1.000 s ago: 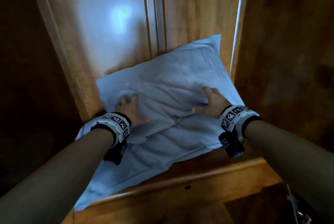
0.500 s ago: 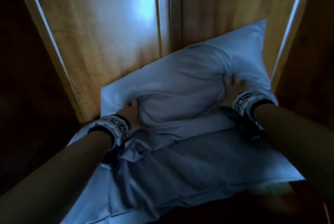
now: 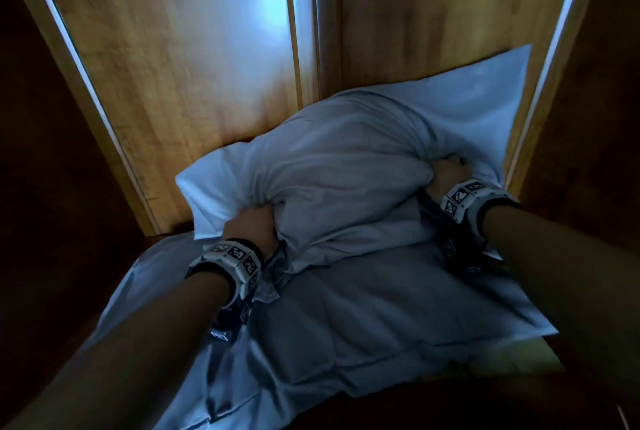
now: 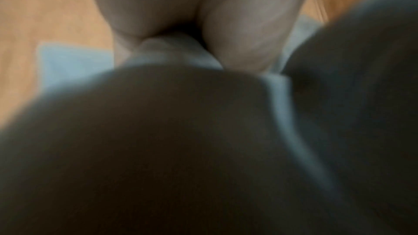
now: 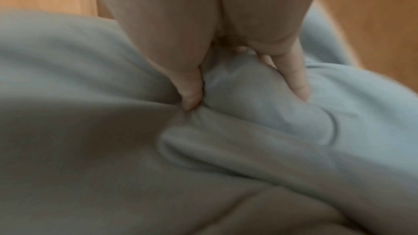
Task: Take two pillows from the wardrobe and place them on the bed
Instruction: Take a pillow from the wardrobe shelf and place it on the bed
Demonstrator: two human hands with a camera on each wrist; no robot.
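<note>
Two white pillows lie stacked inside the wooden wardrobe. The upper pillow [image 3: 332, 166] is bunched up between both hands. My left hand [image 3: 249, 227] grips its left end, with fabric squeezed between the thumb and fingers [image 4: 246, 35]. My right hand [image 3: 446, 176] grips its right end; thumb and fingers [image 5: 294, 76] pinch a fold of the upper pillow [image 5: 260, 96]. The lower pillow [image 3: 363, 325] lies flat beneath and reaches toward me. The bed is out of view.
The wardrobe's back panel [image 3: 173, 65] stands close behind the pillows, with a vertical strip [image 3: 304, 31] down its middle. Dark wooden side walls [image 3: 52, 152] close in on the left and right. A light wooden shelf edge [image 3: 533, 357] shows at the lower right.
Both hands went from resting flat on the top pillow to gripping its ends, and the pillow has bunched up and lifted. The view has moved closer in.
</note>
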